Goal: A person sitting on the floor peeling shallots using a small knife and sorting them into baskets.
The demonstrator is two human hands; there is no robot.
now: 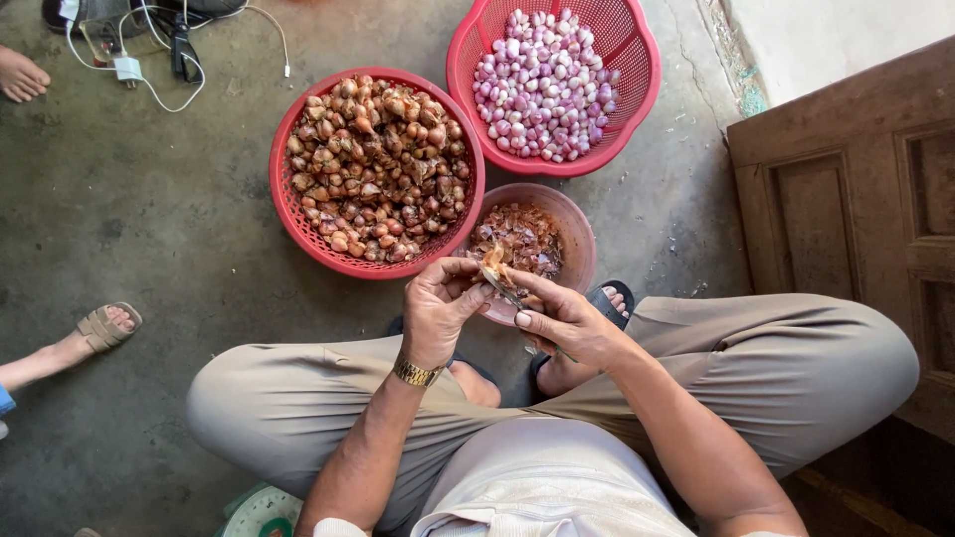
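My left hand (439, 306), with a gold watch on the wrist, grips a small shallot (493, 261) with loose brown skin. My right hand (563, 320) holds a small knife (504, 291) whose blade touches the shallot. Both hands hover over a pinkish bowl (582, 237) filled with papery peelings. Just beyond it, a red basket (282, 194) is full of unpeeled brown shallots. A second red basket (637, 99) at the upper right holds peeled purple-white shallots.
I sit on a concrete floor with knees spread, in beige trousers. A wooden door panel (846, 199) lies at the right. Another person's sandaled foot (99, 328) is at the left, a bare foot (18, 75) at the top left. White cables and a charger (129, 68) lie nearby.
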